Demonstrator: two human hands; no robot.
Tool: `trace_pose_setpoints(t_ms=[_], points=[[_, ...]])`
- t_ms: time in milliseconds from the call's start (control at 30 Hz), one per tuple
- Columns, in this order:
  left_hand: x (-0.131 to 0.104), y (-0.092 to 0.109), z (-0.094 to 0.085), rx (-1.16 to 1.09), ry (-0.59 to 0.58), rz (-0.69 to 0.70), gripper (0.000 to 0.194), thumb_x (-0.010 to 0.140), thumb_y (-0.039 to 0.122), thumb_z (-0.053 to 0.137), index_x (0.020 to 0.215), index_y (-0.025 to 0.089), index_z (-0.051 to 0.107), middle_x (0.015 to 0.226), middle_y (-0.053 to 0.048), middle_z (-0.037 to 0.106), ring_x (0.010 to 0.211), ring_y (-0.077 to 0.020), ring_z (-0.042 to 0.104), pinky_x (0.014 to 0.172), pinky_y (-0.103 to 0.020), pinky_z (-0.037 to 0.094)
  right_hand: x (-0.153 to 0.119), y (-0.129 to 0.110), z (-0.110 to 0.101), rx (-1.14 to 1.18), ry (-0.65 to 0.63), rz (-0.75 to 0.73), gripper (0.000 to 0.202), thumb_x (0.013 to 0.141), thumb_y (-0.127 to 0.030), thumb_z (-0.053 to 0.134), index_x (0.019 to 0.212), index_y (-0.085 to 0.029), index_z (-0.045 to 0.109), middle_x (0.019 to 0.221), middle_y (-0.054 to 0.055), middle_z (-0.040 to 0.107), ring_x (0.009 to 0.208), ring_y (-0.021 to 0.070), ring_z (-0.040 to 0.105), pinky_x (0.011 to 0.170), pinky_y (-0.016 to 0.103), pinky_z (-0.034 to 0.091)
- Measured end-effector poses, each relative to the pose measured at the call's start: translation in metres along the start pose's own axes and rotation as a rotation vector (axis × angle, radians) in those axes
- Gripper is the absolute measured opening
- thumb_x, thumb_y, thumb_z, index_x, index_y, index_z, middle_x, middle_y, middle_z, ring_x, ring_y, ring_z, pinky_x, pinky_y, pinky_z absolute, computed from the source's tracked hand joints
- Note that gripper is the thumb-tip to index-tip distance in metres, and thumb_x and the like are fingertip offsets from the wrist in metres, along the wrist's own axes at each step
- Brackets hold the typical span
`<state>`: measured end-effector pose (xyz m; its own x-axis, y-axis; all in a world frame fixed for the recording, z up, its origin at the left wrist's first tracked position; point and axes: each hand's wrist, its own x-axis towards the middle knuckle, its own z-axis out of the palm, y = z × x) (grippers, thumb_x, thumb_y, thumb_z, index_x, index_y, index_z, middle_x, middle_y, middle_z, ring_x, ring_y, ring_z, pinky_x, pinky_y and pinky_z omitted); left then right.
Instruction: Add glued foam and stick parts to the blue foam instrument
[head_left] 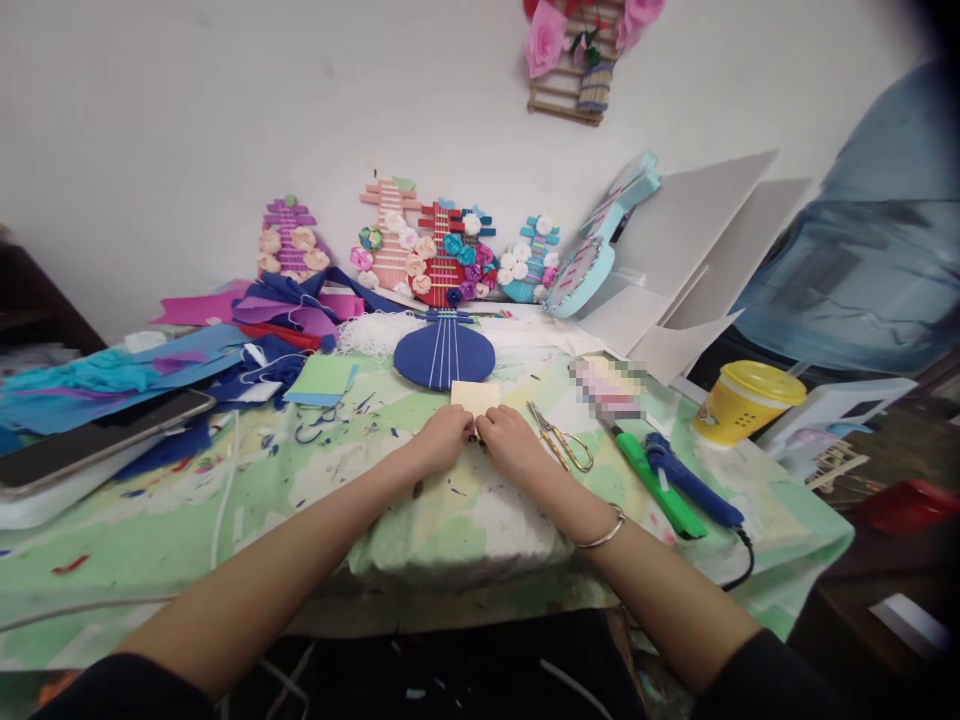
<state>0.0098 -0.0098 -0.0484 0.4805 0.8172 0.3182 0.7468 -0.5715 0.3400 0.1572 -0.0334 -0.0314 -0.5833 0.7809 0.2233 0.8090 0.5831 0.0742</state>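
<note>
Both hands meet at the near edge of a small cream-coloured sheet [475, 395]. My left hand [450, 436] pinches its lower left side, fingers closed. My right hand [510, 440] is closed on the lower right side, right beside the left. The fingertips hide the sheet's near edge, and something small and dark shows between them. Just beyond the sheet lies a dark blue lute-shaped craft piece [442, 355] with white strings. Gold-handled scissors [561, 437] rest to the right of my right hand.
On the right are a green cutter [660, 485], a blue glue gun [694, 480] and a yellow lidded tub [750, 402]. Green paper squares [322, 378], coloured sheets and a phone [97, 440] lie left. Decorated lute-shaped pieces [439, 255] lean against the wall.
</note>
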Motion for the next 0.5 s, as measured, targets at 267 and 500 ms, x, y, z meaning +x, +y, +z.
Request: trace_pose_setpoints(t_ms=[267, 500], points=[[-0.011, -0.001, -0.013, 0.011, -0.060, 0.058, 0.013, 0.075, 0.007, 0.044, 0.071, 0.018, 0.049, 0.075, -0.004, 0.057, 0.072, -0.0187, 0.051, 0.066, -0.029, 0.039, 0.012, 0.013, -0.005, 0.110, -0.117, 0.032, 0.016, 0.073, -0.006, 0.053, 0.078, -0.015, 0.065, 0.081, 0.008, 0.068, 0.074, 0.0185, 0.059, 0.062, 0.024, 0.034], [-0.013, 0.002, -0.009, 0.131, -0.109, 0.080, 0.017, 0.077, 0.005, 0.039, 0.072, 0.018, 0.049, 0.081, -0.008, 0.053, 0.077, -0.0213, 0.048, 0.072, -0.032, 0.037, 0.013, 0.022, -0.002, 0.199, -0.106, 0.027, 0.019, 0.072, -0.006, 0.051, 0.081, -0.017, 0.064, 0.080, 0.005, 0.069, 0.074, 0.0161, 0.059, 0.060, 0.022, 0.031]])
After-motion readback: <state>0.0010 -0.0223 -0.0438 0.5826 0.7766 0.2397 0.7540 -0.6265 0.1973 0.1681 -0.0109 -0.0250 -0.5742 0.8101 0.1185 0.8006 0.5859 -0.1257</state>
